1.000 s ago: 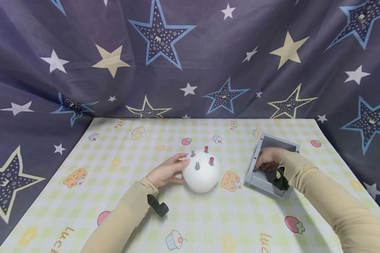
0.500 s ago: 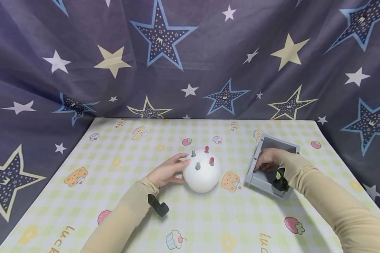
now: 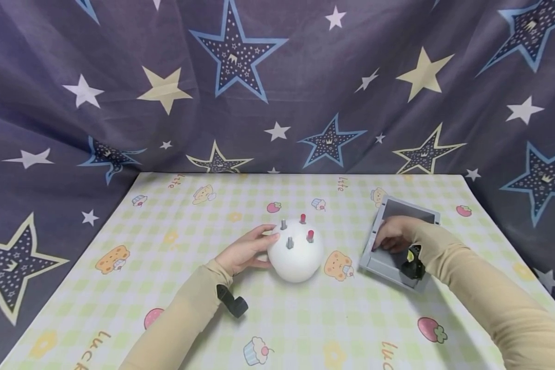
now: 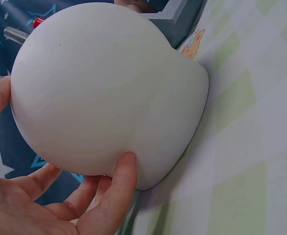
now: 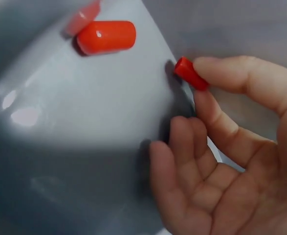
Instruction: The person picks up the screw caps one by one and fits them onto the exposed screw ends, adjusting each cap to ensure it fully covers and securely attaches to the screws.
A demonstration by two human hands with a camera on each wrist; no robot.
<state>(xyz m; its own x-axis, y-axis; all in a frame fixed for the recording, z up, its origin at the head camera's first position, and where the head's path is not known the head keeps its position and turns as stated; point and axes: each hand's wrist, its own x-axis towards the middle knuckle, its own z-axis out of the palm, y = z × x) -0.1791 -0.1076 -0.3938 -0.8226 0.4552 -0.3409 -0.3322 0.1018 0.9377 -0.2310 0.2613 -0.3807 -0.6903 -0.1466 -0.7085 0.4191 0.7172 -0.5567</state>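
Note:
A white ball-shaped body with a flattened base [image 3: 296,264] stands on the table. Two bare threaded studs rise from its top, one of them the near stud [image 3: 290,243]; two others wear red caps, such as the front cap [image 3: 310,235]. My left hand [image 3: 248,251] holds the body's left side, thumb and fingers spread around it. Inside a grey box [image 3: 388,268] at the right is my right hand [image 3: 394,231]. Between thumb and index finger it pinches a small hollow red cap [image 5: 191,73]. Two more caps, one bright red [image 5: 106,37], lie on the box floor.
A checked cloth with printed cartoons covers the table [image 3: 213,318]. Behind and beside it hangs a dark curtain [image 3: 277,92] with stars. The box walls [image 3: 373,231] surround my right hand, and a black wrist camera [image 3: 412,264] sits close to the box's near wall.
Almost nothing moves: the white body, box and left hand stay put. The right hand remains low in the box with only a very slight shift of its fingers.

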